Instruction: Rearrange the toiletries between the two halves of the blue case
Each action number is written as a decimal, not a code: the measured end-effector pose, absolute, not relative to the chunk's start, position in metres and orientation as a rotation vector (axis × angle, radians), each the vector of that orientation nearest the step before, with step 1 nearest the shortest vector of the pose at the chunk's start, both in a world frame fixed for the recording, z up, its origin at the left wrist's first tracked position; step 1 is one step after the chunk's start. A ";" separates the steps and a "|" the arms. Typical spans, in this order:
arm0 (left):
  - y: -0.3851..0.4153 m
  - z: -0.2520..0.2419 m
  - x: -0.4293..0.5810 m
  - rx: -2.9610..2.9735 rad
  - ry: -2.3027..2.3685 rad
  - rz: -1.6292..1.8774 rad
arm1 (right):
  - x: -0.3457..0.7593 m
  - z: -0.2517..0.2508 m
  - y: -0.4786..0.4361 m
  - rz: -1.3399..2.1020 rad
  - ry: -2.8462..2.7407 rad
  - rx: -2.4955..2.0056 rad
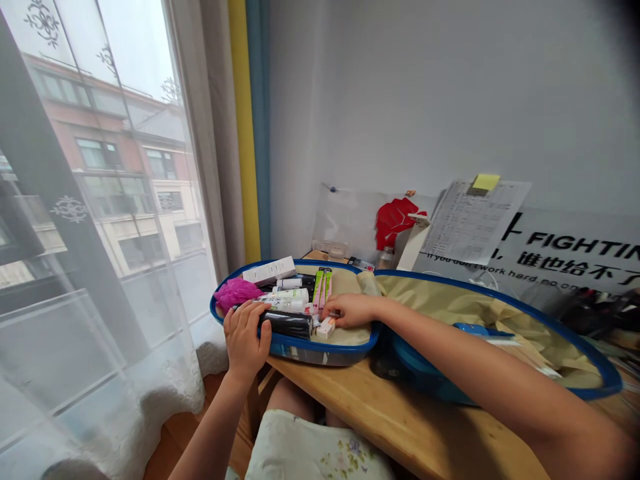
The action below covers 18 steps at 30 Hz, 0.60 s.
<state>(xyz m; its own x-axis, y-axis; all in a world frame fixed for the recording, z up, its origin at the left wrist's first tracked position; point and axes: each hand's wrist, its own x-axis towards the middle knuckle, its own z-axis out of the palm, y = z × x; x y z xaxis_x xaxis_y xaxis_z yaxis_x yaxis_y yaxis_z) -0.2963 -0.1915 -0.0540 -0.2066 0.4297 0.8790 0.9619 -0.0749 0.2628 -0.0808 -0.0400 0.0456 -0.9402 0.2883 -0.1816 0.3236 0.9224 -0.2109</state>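
An open blue-rimmed case (330,353) with a beige lining lies on the table. Its left half holds a magenta mesh puff (236,293), a long white box (270,271), white tubes (293,295), pink-and-green packs (323,288) and a black cylinder (287,324). My left hand (249,337) rests over the near left rim, fingers spread, its thumb by the black cylinder's left end. The fingers of my right hand (353,310) are curled and closed at a small white box (327,327) inside the same half.
The case's right half (500,293) holds a blue item (480,330) and lies partly behind my right forearm. The wooden table's (370,407) front edge runs below the case. A clear bottle (386,258) stands behind it. Sheer curtains (100,300) hang at left.
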 end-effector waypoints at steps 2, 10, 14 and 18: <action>-0.191 -0.055 -0.297 -1.510 -1.661 -1.261 | -0.075 0.053 -0.037 -0.384 2.910 0.493; -0.191 -0.056 -0.297 -1.518 -1.673 -1.288 | -0.064 0.088 -0.029 -0.346 3.069 0.654; -0.192 -0.055 -0.296 -1.523 -1.676 -1.273 | -0.070 0.080 -0.051 -0.381 3.085 0.507; -0.193 -0.054 -0.296 -1.520 -1.665 -1.274 | -0.068 0.070 -0.066 -0.530 3.008 0.426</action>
